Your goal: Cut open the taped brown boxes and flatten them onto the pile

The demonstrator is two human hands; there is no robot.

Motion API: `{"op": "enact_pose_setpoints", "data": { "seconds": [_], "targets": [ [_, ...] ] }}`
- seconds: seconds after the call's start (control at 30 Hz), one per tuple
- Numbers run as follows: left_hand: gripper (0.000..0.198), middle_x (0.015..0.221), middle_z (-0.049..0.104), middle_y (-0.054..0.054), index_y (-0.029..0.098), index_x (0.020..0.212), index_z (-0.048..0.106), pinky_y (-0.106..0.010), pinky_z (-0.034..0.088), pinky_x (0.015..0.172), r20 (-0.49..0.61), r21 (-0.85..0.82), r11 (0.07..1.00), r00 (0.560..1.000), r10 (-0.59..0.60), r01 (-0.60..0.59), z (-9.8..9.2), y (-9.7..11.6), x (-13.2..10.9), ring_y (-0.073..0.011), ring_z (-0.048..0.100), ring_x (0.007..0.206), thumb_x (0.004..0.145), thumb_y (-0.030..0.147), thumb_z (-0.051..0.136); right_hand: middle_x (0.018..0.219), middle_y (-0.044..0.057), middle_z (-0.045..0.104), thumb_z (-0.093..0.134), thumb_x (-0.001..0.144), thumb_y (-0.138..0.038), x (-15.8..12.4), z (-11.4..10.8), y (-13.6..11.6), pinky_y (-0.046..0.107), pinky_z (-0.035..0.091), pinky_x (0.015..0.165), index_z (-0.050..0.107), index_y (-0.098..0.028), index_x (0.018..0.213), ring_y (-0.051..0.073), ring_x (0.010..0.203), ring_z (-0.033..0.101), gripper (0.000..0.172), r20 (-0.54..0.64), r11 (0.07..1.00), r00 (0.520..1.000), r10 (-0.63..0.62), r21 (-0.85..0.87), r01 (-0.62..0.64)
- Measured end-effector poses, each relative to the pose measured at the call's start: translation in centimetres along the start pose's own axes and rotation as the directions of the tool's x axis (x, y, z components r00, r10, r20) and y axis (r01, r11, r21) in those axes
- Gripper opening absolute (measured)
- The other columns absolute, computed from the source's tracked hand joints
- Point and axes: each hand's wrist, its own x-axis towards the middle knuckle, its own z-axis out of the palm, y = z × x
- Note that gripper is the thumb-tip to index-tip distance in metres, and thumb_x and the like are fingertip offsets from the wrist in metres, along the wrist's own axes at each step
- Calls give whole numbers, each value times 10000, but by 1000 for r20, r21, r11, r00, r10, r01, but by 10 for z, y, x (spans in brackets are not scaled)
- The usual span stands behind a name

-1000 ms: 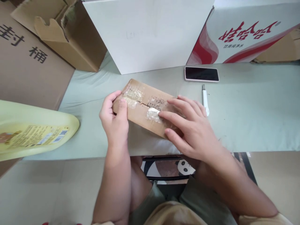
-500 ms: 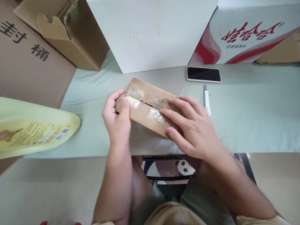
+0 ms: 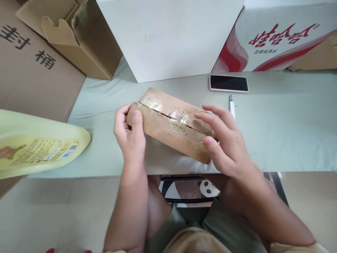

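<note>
A small brown cardboard box lies tilted over the table, its top crossed by a dark seam with shiny clear tape along it. My left hand grips the box's left end, thumb on the top and fingers around the far side. At the right end, my right hand has its fingers apart, the fingertips at or just over the top; whether they all touch is unclear. A white utility knife lies just beyond that hand, its lower part hidden.
A phone lies beyond the knife. Behind stand a white box, a red-and-white carton and an open brown box. A large printed carton and a yellow bottle are on the left. The green-covered table ends near my lap.
My right hand has slid right along the box and lifted somewhat, uncovering its right end. The box's near side has tipped slightly, and my left hand has moved a little left.
</note>
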Motion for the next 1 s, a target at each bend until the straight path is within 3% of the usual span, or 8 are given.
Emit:
{"op": "enact_pose_setpoints", "data": {
  "seconds": [0.13, 0.23, 0.5, 0.73, 1.0],
  "targets": [
    [347, 948, 702, -39, 218, 987, 701, -332, 557, 808, -43, -82, 995, 998, 44, -48, 1, -2, 0, -189, 664, 884, 934, 559, 731, 1499, 165, 584, 444, 1077, -550, 1, -1, 4, 577, 507, 1179, 670, -258, 1383, 356, 1427, 577, 479, -41, 994, 994, 102, 54, -100],
    [356, 913, 678, -20, 210, 976, 692, -314, 533, 785, -23, -84, 995, 999, 46, -47, 2, -2, 0, -172, 635, 846, 932, 560, 736, 1471, 165, 611, 431, 1077, -574, 1, 1, 5, 569, 508, 1185, 713, -244, 1328, 346, 1416, 594, 501, -38, 986, 992, 124, 116, -119],
    [205, 987, 714, -18, 219, 1025, 711, -305, 548, 836, -27, -89, 996, 1000, 8, -10, 2, 0, 2, -174, 662, 903, 874, 340, 779, 1433, 155, 643, 503, 1044, -565, -1, 4, 9, 552, 537, 1146, 773, -241, 1250, 345, 1331, 650, 469, -44, 982, 996, 83, 172, -75],
    [202, 1046, 727, -32, 225, 1060, 722, -333, 575, 910, -28, -8, 1000, 1000, 2, -2, 3, 0, 1, -199, 692, 975, 884, 319, 754, 1423, 147, 647, 640, 969, -468, -3, 8, 12, 556, 530, 1143, 790, -245, 1195, 348, 1327, 644, 351, -63, 989, 997, 53, 144, -43],
    [190, 1067, 732, -34, 226, 1069, 720, -350, 585, 948, -23, -2, 999, 999, -42, 42, 3, 1, 1, -207, 704, 1005, 893, 291, 750, 1378, 134, 677, 599, 989, -550, -3, 4, 15, 548, 565, 1111, 796, -260, 1178, 345, 1300, 668, 399, -56, 974, 995, 77, 219, -63]
  ]
}}
